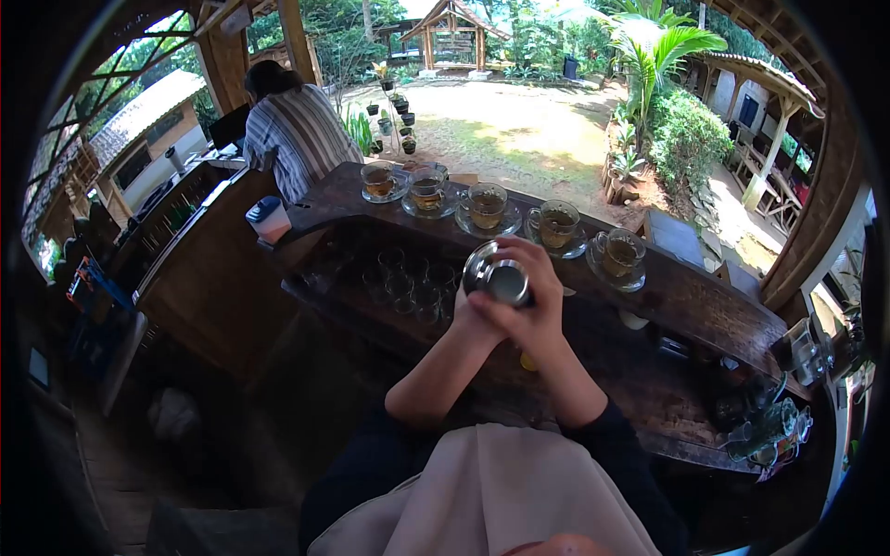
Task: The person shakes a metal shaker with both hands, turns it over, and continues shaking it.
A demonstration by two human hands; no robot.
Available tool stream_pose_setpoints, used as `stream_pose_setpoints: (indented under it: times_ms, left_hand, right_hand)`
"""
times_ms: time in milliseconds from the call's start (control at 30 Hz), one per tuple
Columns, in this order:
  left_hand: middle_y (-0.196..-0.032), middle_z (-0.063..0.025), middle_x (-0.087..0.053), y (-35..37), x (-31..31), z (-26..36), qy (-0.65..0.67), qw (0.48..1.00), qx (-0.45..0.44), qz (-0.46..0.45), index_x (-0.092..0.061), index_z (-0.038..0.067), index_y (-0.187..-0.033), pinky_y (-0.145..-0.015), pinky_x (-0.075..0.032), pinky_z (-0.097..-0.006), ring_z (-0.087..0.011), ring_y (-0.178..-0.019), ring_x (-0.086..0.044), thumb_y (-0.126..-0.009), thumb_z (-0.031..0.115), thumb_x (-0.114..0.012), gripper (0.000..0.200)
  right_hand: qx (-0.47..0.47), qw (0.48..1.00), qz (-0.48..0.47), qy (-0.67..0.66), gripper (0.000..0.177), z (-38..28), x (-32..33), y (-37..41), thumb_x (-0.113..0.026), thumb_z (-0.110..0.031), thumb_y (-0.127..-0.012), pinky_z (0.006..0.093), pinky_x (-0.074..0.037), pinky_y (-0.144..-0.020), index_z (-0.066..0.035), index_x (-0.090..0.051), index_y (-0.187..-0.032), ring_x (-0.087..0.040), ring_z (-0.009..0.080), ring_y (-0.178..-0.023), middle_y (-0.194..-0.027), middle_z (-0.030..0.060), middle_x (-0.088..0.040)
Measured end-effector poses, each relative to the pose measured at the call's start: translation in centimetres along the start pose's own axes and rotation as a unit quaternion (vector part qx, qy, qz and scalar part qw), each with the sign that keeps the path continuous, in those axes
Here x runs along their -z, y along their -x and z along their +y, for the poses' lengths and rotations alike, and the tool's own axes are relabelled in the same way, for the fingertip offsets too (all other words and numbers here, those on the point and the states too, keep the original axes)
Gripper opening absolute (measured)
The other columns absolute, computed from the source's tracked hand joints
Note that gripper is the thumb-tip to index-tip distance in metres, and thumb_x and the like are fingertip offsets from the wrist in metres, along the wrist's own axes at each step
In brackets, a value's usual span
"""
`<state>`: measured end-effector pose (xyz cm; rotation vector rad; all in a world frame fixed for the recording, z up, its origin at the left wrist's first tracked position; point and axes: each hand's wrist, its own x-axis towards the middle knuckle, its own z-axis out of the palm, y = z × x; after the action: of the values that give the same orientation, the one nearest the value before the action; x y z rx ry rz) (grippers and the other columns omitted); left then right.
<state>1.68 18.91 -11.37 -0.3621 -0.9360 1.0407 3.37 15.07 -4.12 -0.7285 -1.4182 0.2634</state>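
On my head-camera feed I saw the metal shaker [508, 284] at the middle of the frame, a shiny round end facing me. The right hand [538, 283] wrapped around it from the right; the left hand [475, 313] held it at the lower left, fingers mostly hidden from me. Just above, 5 glass cups [487, 206] with amber liquid stood along a wooden ledge [691, 310]. At upper left I saw a person [301, 134] in a striped shirt.
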Motion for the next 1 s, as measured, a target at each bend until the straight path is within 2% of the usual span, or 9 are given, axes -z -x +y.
stream_pose_setpoints:
  times_ms: [167, 267, 333, 400, 433, 500, 667, 800, 1000]
  left_hand:
    - [-0.113, -0.0155, -0.058, 0.0, -10.2, -0.3, -0.287, 0.874, 0.295, 0.259, -0.049, 0.003, -0.124, -0.091, -0.049, -0.0416, -0.0285, -0.104, -0.059, -0.091, 0.055, -0.04, 0.062]
    - [-0.111, -0.0177, -0.059, -0.4, -9.3, -1.1, -0.391, 0.861, 0.31, -0.101, -0.046, -0.004, -0.126, -0.082, -0.054, -0.0406, -0.029, -0.102, -0.059, -0.088, 0.063, -0.042, 0.077]
    - [-0.107, -0.0168, -0.059, 0.0, -8.1, -0.6, -0.426, 0.851, 0.265, -0.152, -0.046, -0.004, -0.126, -0.081, -0.054, -0.0393, -0.0282, -0.098, -0.061, -0.085, 0.068, -0.044, 0.082]
    - [-0.104, -0.0149, -0.058, 0.1, -7.9, -0.1, -0.42, 0.847, 0.262, 0.193, -0.048, -0.001, -0.122, -0.08, -0.054, -0.0387, -0.0271, -0.094, -0.061, -0.087, 0.064, -0.043, 0.074]
    - [-0.107, -0.0134, -0.059, 0.3, -7.1, -1.2, -0.013, 0.894, 0.44, 0.087, -0.051, 0.003, -0.119, -0.084, -0.052, -0.0381, -0.0257, -0.095, -0.061, -0.092, 0.056, -0.04, 0.061]
    - [-0.114, -0.0057, -0.058, 0.6, -1.5, 3.5, -0.392, 0.878, 0.187, 0.202, -0.052, 0.011, -0.118, -0.092, -0.045, -0.0348, -0.02, -0.105, -0.056, -0.09, 0.044, -0.049, 0.044]
    - [-0.112, -0.0096, -0.059, 2.7, -5.1, -2.8, -0.309, 0.92, 0.147, 0.191, -0.051, 0.007, -0.12, -0.086, -0.051, -0.0402, -0.024, -0.103, -0.059, -0.094, 0.047, -0.043, 0.049]
    - [-0.133, -0.0242, -0.038, 0.7, -5.9, -4.9, -0.303, 0.832, 0.361, -0.293, -0.017, 0.003, -0.144, -0.092, -0.05, -0.0533, -0.0405, -0.125, -0.042, -0.083, 0.057, -0.059, 0.092]
    - [-0.121, -0.0148, -0.056, 1.8, 0.2, -5.4, -0.298, 0.9, 0.241, 0.209, -0.048, 0.002, -0.125, -0.089, -0.051, -0.0423, -0.0283, -0.11, -0.057, -0.096, 0.042, -0.039, 0.051]
  right_hand:
    - [0.313, 0.927, -0.153, 0.138, 0.03, -6.0, 2.9, 1.3, -0.075, -0.027, -0.069, 0.0512, -0.038, -0.096, -0.022, -0.067, -0.097, -0.057, 0.0314, -0.11, -0.112, 0.0013, -0.062]
    - [0.531, 0.834, -0.104, 0.108, 0.022, -7.7, 3.0, 2.8, -0.07, -0.022, -0.072, 0.0526, -0.037, -0.096, -0.026, -0.066, -0.094, -0.058, 0.0295, -0.109, -0.107, -0.0091, -0.064]
    - [0.499, 0.859, -0.09, 0.066, 0.023, -6.0, 3.2, 2.8, -0.07, -0.021, -0.071, 0.0528, -0.038, -0.095, -0.026, -0.066, -0.094, -0.058, 0.0297, -0.109, -0.108, -0.008, -0.064]
    - [0.405, 0.904, -0.11, 0.088, 0.029, -3.1, 4.4, 2.2, -0.073, -0.022, -0.068, 0.054, -0.041, -0.091, -0.025, -0.066, -0.096, -0.057, 0.0321, -0.11, -0.111, 0.0012, -0.063]
    - [0.318, 0.94, -0.09, 0.08, 0.037, -1.1, 4.2, 1.4, -0.076, -0.024, -0.063, 0.0531, -0.043, -0.089, -0.018, -0.066, -0.098, -0.056, 0.0347, -0.11, -0.112, 0.0104, -0.061]
    - [-0.024, 0.999, -0.007, 0.048, 0.05, 0.1, 3.7, 1.1, -0.082, -0.025, -0.057, 0.0487, -0.042, -0.096, -0.002, -0.064, -0.098, -0.055, 0.0371, -0.111, -0.112, 0.0168, -0.06]
    - [0.244, 0.949, -0.138, 0.144, 0.038, -8.0, 7.3, 1.0, -0.079, -0.028, -0.064, 0.0526, -0.038, -0.097, -0.016, -0.066, -0.098, -0.056, 0.0347, -0.11, -0.113, 0.008, -0.062]
    - [0.495, 0.858, -0.122, 0.054, 0.02, -10.7, 9.3, 3.3, -0.065, -0.016, -0.078, 0.0519, -0.038, -0.096, -0.027, -0.064, -0.095, -0.057, 0.0267, -0.113, -0.111, -0.0119, -0.063]
    - [0.142, 0.981, -0.066, 0.115, 0.044, -5.5, 14.4, 0.8, -0.082, -0.026, -0.06, 0.0467, -0.043, -0.092, -0.01, -0.065, -0.097, -0.057, 0.0348, -0.11, -0.113, 0.0135, -0.062]
